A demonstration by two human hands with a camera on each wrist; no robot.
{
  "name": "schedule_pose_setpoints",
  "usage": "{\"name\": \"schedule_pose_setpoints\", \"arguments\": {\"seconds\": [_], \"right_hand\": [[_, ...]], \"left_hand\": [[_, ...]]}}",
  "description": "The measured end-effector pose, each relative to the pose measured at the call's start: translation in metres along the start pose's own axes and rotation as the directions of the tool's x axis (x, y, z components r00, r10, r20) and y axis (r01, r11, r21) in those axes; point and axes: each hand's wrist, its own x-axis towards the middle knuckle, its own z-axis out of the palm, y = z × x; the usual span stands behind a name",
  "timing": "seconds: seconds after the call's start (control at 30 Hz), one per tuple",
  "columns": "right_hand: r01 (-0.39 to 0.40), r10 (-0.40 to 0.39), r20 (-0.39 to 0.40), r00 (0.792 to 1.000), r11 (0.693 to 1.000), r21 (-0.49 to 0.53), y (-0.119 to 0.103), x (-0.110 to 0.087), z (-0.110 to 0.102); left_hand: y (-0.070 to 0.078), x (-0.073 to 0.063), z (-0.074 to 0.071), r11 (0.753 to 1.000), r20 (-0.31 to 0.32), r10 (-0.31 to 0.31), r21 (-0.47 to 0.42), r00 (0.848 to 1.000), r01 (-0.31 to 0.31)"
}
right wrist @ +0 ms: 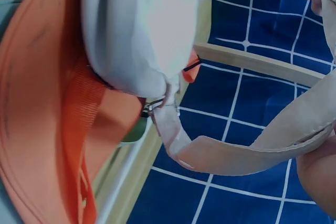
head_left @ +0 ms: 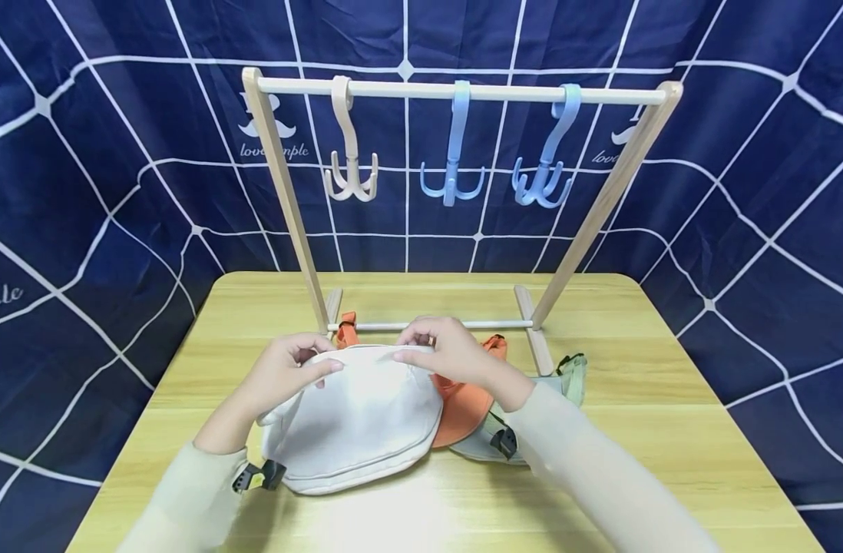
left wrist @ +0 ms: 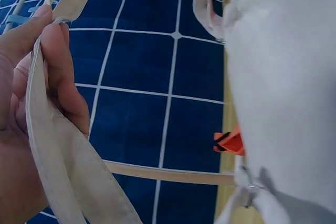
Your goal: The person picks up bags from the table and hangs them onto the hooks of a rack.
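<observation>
A white bag (head_left: 366,422) with a rounded lower edge stands in front of me, hanging by its long cream strap (right wrist: 236,156). My left hand (head_left: 283,369) is at the bag's upper left; in the left wrist view its thumb and forefinger pinch the strap (left wrist: 79,166). At the upper right of the bag, my right hand (head_left: 452,353) holds another stretch of the same strap, its fingers partly out of frame in the right wrist view. Metal rings (right wrist: 152,106) join the strap to the bag's corners. Behind the bag lies an orange bag (head_left: 463,415), partly hidden.
A pale green bag (head_left: 573,376) lies right of the orange one, under my right forearm. Behind stands a wooden rack (head_left: 283,184) with a white crossbar (head_left: 408,90). From it hang a beige hook (head_left: 351,153) and two blue hooks (head_left: 452,153). A light wooden table (head_left: 656,430) carries everything.
</observation>
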Motion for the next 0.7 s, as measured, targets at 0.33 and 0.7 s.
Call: {"name": "schedule_pose_setpoints", "arguments": {"seconds": [0.33,0.7], "right_hand": [[-0.025,0.031,-0.090,0.995,0.997,0.067,-0.017,0.014,-0.010],[0.011,-0.005,-0.184,0.983,0.999,0.030,-0.034,0.032,-0.021]], "left_hand": [[0.020,0.019,-0.013,0.998,-0.037,0.066,0.004,0.997,-0.066],[0.039,0.040,-0.026,0.988,-0.098,0.145,-0.036,0.985,-0.149]]}}
